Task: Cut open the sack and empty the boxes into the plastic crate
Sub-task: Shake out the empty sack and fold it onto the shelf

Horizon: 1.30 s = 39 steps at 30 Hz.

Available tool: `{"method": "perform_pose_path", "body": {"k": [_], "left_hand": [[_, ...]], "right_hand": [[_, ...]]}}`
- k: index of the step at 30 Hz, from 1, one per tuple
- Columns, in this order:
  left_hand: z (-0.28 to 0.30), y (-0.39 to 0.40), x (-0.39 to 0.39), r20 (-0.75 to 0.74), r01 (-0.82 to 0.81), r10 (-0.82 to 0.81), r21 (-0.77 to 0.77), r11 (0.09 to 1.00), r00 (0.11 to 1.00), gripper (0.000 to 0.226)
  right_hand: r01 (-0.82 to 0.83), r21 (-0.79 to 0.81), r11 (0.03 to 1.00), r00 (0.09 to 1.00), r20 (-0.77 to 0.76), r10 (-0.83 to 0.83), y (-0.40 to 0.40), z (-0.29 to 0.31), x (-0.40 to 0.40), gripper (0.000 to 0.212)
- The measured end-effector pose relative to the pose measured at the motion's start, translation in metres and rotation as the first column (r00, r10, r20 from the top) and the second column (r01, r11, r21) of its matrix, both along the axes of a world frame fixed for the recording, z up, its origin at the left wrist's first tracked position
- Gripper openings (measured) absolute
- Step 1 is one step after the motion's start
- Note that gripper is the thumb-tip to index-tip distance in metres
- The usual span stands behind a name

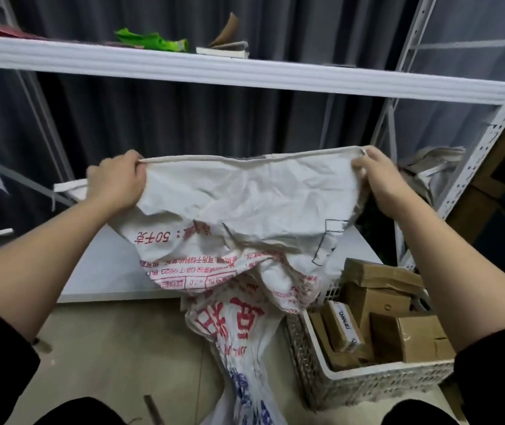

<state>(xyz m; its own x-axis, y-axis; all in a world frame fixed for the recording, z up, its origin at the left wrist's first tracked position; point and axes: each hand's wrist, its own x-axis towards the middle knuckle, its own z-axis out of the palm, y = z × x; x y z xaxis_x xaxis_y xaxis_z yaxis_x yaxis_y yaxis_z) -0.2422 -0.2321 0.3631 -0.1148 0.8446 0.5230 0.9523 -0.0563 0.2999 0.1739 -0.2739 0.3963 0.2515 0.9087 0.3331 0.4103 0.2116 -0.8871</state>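
Head cam: L hand [115,181] & R hand [380,179] raised, pinching sack [245,194] hem

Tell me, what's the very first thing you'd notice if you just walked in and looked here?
The big white sack with red writing, held up in the middle by its top edge, the left hand gripping one corner and the right hand the other. It hangs limp down to the floor. At lower right sits a white plastic crate with brown cardboard boxes piled inside.
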Motion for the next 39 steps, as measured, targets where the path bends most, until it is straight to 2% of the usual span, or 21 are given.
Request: {"method": "perform_pose_path", "body": {"k": [1,2,5,7,10,12,15,17,19,22,24,26,28,30,33,35,37,39], "left_hand": [[0.003,-0.002,0.008,0.159,0.075,-0.062,-0.082,0.994,0.985,0.041],[0.008,-0.006,0.019,0.236,0.203,-0.179,-0.082,0.976,0.955,0.054],[0.022,-0.024,0.077,0.108,0.552,-0.544,-0.067,0.831,0.832,0.077],[0.024,-0.033,0.113,0.112,0.633,-0.624,-0.11,0.766,0.774,0.07],[0.019,-0.025,0.128,0.279,0.57,-0.552,0.018,0.821,0.786,0.014],[0.014,-0.017,0.119,0.339,0.545,-0.519,0.023,0.838,0.785,0.029],[0.012,-0.012,0.115,0.408,0.561,-0.522,0.027,0.827,0.75,0.035],[0.012,-0.013,0.119,0.423,0.565,-0.517,0.013,0.825,0.744,0.036],[0.011,-0.013,0.123,0.421,0.573,-0.521,0.003,0.819,0.742,0.034],[0.012,-0.012,0.12,0.462,0.552,-0.501,0.03,0.834,0.732,0.027],[0.013,-0.01,0.116,0.493,0.559,-0.507,0.051,0.828,0.707,0.026],[0.014,-0.01,0.116,0.493,0.569,-0.518,0.055,0.821,0.699,0.032],[0.014,-0.012,0.117,0.439,0.554,-0.516,0.051,0.831,0.735,0.034],[0.017,-0.016,0.114,0.342,0.507,-0.486,0.032,0.861,0.804,0.03],[0.019,-0.018,0.101,0.129,0.424,-0.42,-0.009,0.906,0.898,0.022],[0.02,-0.021,0.098,0.048,0.411,-0.409,-0.035,0.911,0.911,0.023],[0.02,-0.024,0.099,0.057,0.449,-0.446,-0.059,0.892,0.893,0.028],[0.018,-0.023,0.098,0.179,0.49,-0.469,-0.097,0.867,0.865,0.031]], "right_hand": [[-0.057,0.063,0.996,0.998,-0.013,0.058,-0.002,0.001,-0.009,0.021],[-0.102,0.126,0.987,0.994,0.036,0.099,-0.003,0.001,-0.021,0.022],[-0.253,0.213,0.944,0.966,0.1,0.237,-0.004,0.002,-0.071,0.022],[-0.312,0.229,0.922,0.95,0.049,0.31,-0.004,0.004,-0.097,0.017],[-0.341,0.2,0.919,0.935,-0.029,0.353,-0.006,0.008,-0.101,0.002],[-0.316,0.191,0.929,0.939,-0.076,0.335,-0.008,0.004,-0.087,0.008],[-0.178,0.277,0.944,0.984,0.034,0.175,-0.009,-0.009,-0.07,0.014],[-0.218,0.238,0.947,0.974,0.121,0.193,-0.012,-0.017,-0.071,0.013],[-0.256,0.2,0.946,0.926,0.332,0.18,-0.013,-0.024,-0.077,0.031],[-0.158,0.295,0.942,0.787,0.614,-0.06,-0.012,-0.033,-0.08,0.055],[-0.151,0.274,0.95,0.712,0.697,-0.088,-0.013,-0.037,-0.082,0.064],[-0.167,0.22,0.961,0.682,0.729,-0.049,-0.014,-0.041,-0.09,0.06],[-0.128,0.197,0.972,0.723,0.69,-0.044,-0.014,-0.041,-0.097,0.04],[-0.129,0.205,0.97,0.806,0.592,-0.018,-0.012,-0.036,-0.095,0.022],[-0.236,0.198,0.951,0.95,0.252,0.183,-0.01,-0.021,-0.083,0.012],[-0.276,0.124,0.953,0.961,0.018,0.276,-0.012,-0.009,-0.08,0.018],[-0.255,0.079,0.964,0.949,-0.171,0.265,-0.012,0.0,-0.082,0.018],[-0.196,0.104,0.975,0.924,-0.312,0.22,-0.01,0.008,-0.085,0.021]]}}
